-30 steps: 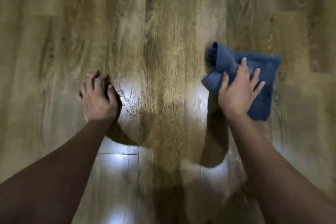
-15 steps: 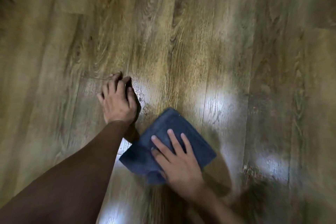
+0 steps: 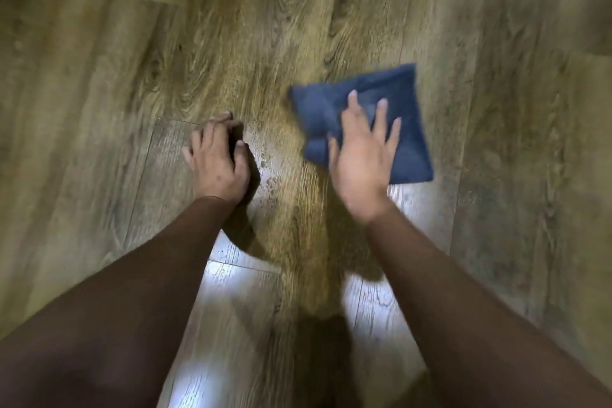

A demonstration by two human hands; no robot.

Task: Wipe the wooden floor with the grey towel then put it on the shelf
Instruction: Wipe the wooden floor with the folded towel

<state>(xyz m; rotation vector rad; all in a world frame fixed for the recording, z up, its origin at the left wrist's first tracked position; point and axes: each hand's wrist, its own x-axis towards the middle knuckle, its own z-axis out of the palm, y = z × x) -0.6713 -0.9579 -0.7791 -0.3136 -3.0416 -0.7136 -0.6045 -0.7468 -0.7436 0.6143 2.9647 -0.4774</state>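
We find the left hand braced on the wooden floor, fingers loosely bent, holding nothing. To its right, the right hand presses flat, fingers spread, on the folded towel. We judge it soft, light, prone to bunching; best pinched at a folded edge. No writing is visible.

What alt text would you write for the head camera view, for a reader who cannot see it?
Seen from above, a person's right hand presses a folded blue-grey towel flat against a wooden plank floor, fingers spread and straight. The left hand rests on the floor beside it, apart from the towel. Bright light reflects off the boards near the forearms.
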